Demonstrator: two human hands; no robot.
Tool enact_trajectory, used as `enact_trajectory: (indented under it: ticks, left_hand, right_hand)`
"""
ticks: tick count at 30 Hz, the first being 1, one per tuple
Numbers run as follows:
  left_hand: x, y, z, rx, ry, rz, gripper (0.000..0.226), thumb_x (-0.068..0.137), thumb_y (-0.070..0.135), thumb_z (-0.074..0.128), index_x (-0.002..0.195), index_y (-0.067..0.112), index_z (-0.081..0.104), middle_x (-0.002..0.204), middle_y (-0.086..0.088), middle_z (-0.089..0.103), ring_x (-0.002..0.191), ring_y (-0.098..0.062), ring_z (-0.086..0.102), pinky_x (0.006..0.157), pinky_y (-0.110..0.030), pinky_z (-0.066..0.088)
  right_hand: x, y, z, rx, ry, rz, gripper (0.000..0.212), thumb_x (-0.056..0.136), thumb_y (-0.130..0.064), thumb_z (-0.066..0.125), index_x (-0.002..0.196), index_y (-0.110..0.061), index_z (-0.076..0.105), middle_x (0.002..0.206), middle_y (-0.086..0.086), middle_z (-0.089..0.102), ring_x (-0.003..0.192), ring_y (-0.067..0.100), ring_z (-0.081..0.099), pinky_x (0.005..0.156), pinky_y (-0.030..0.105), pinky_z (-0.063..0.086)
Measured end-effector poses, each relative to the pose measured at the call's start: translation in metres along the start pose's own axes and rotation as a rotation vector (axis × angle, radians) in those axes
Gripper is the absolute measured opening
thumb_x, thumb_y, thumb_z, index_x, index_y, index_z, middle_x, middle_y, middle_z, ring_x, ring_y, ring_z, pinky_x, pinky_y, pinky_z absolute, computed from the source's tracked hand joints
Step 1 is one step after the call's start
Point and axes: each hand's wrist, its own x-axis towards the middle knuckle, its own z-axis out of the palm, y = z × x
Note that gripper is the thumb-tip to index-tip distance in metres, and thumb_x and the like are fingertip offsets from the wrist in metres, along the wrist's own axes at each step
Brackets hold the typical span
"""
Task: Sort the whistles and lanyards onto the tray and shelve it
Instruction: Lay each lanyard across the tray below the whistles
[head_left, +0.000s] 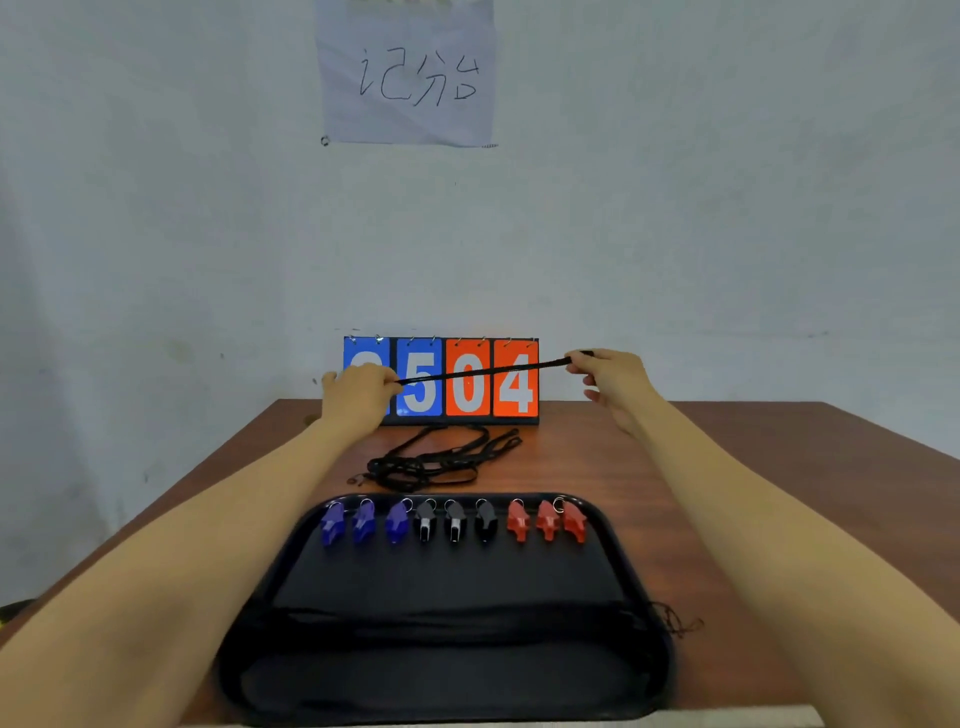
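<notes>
Pinching its ends, left hand (356, 392) and right hand (613, 376) stretch a lanyard (470, 370) taut, likely straightening it for the tray (441, 577) below

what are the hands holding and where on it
A black lanyard pulled taut: the left hand pinches one end, the right hand the other.

You have open desk (810, 441) left and right of the tray (270, 597). A row of whistles (454, 522) blocks the tray's far edge; the strip just nearer you looks bare. Beyond the tray, tangled lanyards (431, 462) fill the gap before the scoreboard (467, 395) at the wall. A taut lanyard (493, 370) between your left hand (356, 395) and right hand (610, 379) crosses its face.
</notes>
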Motion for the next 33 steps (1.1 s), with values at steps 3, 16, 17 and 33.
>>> enact_trajectory:
  ticks: [3,16,17,33]
  left_hand:
    - [-0.002,-0.006,-0.008,-0.05,0.002,-0.016,0.028,0.098,0.023,0.042,0.111,0.015,0.066,0.104,-0.005,0.069,0.1,-0.027,0.059,0.094,-0.037,0.033]
    - [-0.076,-0.066,-0.068,-0.044,-0.232,0.017,0.028,0.098,0.027,0.044,0.118,0.021,0.062,0.11,-0.001,0.067,0.108,-0.023,0.057,0.098,-0.039,0.041]
    - [-0.086,-0.069,-0.07,-0.074,-0.243,0.014,0.026,0.098,0.027,0.045,0.117,0.022,0.062,0.104,0.0,0.069,0.105,-0.022,0.058,0.096,-0.038,0.042]
    - [-0.196,-0.072,-0.081,-0.139,-0.341,-0.028,0.005,0.089,0.032,0.06,0.087,0.027,0.061,0.09,0.006,0.066,0.092,-0.017,0.06,0.082,-0.032,0.044]
  right_hand:
    - [-0.004,0.008,-0.005,-0.023,-0.046,0.042,0.026,0.091,-0.018,0.058,0.113,-0.006,0.065,0.082,-0.002,0.064,0.07,0.009,0.048,0.063,0.021,0.042]
    - [-0.069,0.005,-0.041,-0.163,-0.179,0.107,0.013,0.088,-0.017,0.063,0.098,-0.011,0.069,0.08,-0.002,0.068,0.072,0.009,0.051,0.068,0.021,0.042]
    - [-0.076,0.006,-0.043,-0.199,-0.205,0.124,0.016,0.09,-0.015,0.06,0.102,-0.011,0.069,0.083,-0.002,0.068,0.077,0.009,0.052,0.07,0.022,0.043]
    - [-0.166,0.034,-0.087,-0.713,-0.251,0.077,0.004,0.083,-0.011,0.068,0.082,-0.014,0.071,0.091,0.004,0.069,0.087,0.016,0.061,0.088,0.03,0.044]
